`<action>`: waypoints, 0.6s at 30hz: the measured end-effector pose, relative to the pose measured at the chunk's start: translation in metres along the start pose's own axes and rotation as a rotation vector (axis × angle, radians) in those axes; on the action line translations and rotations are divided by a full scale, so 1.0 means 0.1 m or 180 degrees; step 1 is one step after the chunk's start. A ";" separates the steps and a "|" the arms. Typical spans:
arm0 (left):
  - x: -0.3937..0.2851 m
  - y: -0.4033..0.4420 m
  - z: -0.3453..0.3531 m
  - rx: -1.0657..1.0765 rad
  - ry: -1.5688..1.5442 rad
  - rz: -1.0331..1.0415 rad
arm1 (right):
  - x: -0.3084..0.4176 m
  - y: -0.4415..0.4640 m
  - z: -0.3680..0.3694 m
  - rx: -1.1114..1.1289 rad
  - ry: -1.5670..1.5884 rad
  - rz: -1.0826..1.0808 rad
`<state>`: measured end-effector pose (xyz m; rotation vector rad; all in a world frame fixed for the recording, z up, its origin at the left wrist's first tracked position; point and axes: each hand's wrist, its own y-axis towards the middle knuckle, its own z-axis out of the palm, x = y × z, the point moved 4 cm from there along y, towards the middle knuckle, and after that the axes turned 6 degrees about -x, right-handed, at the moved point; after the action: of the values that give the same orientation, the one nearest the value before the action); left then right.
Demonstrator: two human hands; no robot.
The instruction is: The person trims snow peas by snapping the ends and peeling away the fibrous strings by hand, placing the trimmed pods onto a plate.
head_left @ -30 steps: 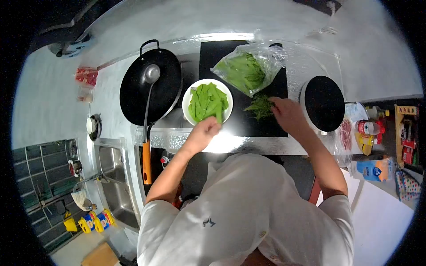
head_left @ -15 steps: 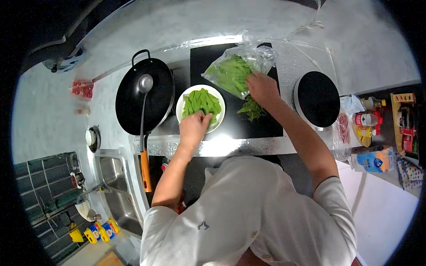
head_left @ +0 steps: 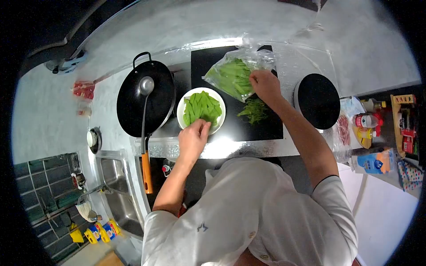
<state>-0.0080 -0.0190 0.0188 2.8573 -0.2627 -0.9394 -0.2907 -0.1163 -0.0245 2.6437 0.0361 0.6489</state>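
My left hand [head_left: 194, 138] is at the near edge of a white plate [head_left: 179, 116], its fingers curled and pressed together. Whatever lies between those fingertips is hidden. Flat green pods [head_left: 203, 106], like snow peas, are heaped on the plate. My right hand [head_left: 267, 87] touches the right side of a clear plastic bag [head_left: 262, 56] holding more green pods [head_left: 233, 73]. Its thumb and fingers are pinched together, but I cannot make out what is in them. Just below the bag lies a small pile of thin green trimmings [head_left: 254, 111] on the black cooktop [head_left: 262, 128].
A black wok [head_left: 128, 97] stands at left, a ladle [head_left: 146, 86] with an orange handle inside it. A round black hot plate [head_left: 317, 101] sits at right, beside packages and bottles [head_left: 366, 119]. The sink [head_left: 122, 204] is at lower left.
My left hand has drawn back slightly toward the plate's near rim. My right hand has shifted slightly up and right along the bag. The plate and bag stay put.
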 end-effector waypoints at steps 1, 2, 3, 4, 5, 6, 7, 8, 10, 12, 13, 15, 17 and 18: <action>-0.02 0.01 0.00 0.0033 0.0029 0.0032 | -0.03 -0.01 0.01 0.0048 0.0015 -0.0028; -0.04 0.02 0.02 0.0034 0.0021 0.0052 | -0.07 -0.02 0.01 0.0033 0.0003 -0.0020; -0.06 0.04 0.04 0.0015 0.0004 0.0147 | -0.06 -0.02 -0.03 -0.0074 0.0010 -0.0049; -0.09 0.05 0.05 -0.0005 -0.0010 0.0238 | -0.05 -0.02 -0.08 -0.0180 0.0019 -0.0080; -0.12 0.07 0.05 -0.0003 -0.0012 0.0250 | -0.05 -0.04 -0.12 -0.0188 0.0014 -0.0074; -0.17 0.09 0.06 0.0087 -0.0146 0.0134 | -0.03 -0.06 -0.20 0.0000 0.0415 0.0191; -0.22 0.11 0.06 0.0173 -0.0280 0.0009 | 0.00 -0.09 -0.28 0.0196 0.0818 0.0449; -0.28 0.16 0.05 0.0168 -0.0281 0.0000 | 0.06 -0.11 -0.38 0.0204 0.0819 0.0441; -0.54 0.29 -0.02 -0.0208 -0.0533 0.0958 | 0.21 -0.19 -0.57 0.0692 0.1295 0.0309; -0.87 0.46 -0.09 -0.0432 -0.0480 0.1390 | 0.42 -0.20 -0.79 0.0999 0.1352 0.0152; -1.01 0.50 -0.11 -0.0643 -0.0418 0.1845 | 0.52 -0.23 -0.85 0.1284 0.1411 0.0010; -1.06 0.58 -0.05 -0.0378 -0.0508 0.1872 | 0.65 -0.27 -0.96 0.1124 0.1409 -0.0298; -1.06 0.65 0.06 0.0386 -0.0492 0.1852 | 0.70 -0.27 -1.03 0.0922 0.1394 -0.0576; -1.08 0.64 0.05 0.0401 -0.0499 0.1879 | 0.69 -0.29 -1.05 0.0943 0.1258 -0.0679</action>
<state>-0.1047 -0.0600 0.0884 2.5484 -1.1373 -1.0309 -0.2739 -0.0408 0.0791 2.6838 0.5591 1.1534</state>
